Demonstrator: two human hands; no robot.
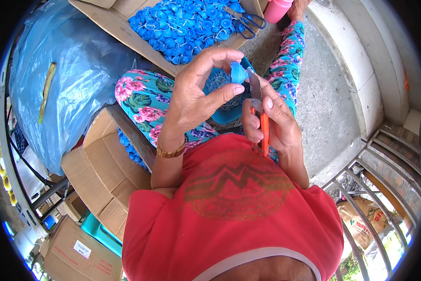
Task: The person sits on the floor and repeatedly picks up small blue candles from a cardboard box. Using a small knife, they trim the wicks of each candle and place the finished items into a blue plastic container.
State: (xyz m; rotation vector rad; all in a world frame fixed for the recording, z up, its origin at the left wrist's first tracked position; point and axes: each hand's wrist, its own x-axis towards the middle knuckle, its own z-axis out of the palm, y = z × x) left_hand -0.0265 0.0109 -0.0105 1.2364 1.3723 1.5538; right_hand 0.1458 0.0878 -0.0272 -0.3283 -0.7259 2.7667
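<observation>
the left hand (187, 96) pinches a small blue plastic piece (238, 75) between the thumb and index fingers, the other fingers curled loosely; held by its sides, the piece leaves its right edge free, probably so the blade can get at it. the right hand (283, 124) has its fingers closed around the orange-handled knife (265, 133), blade pointing up, the index finger stretched behind it, likely for steadiness. the blade tip is right beside the piece; whether they touch i cannot tell.

both hands are raised over a blue basin (223, 118) with pale, thread-like scraps (216, 80) in it, a spot that seems chosen to catch whatever drops. beyond it, a cardboard box (121, 28) holds a heap of similar blue pieces (182, 28), presumably kept within easy reach. 1 pair of scissors (249, 22) lies across its right edge, handles outward, which would make them simple to grab.
</observation>
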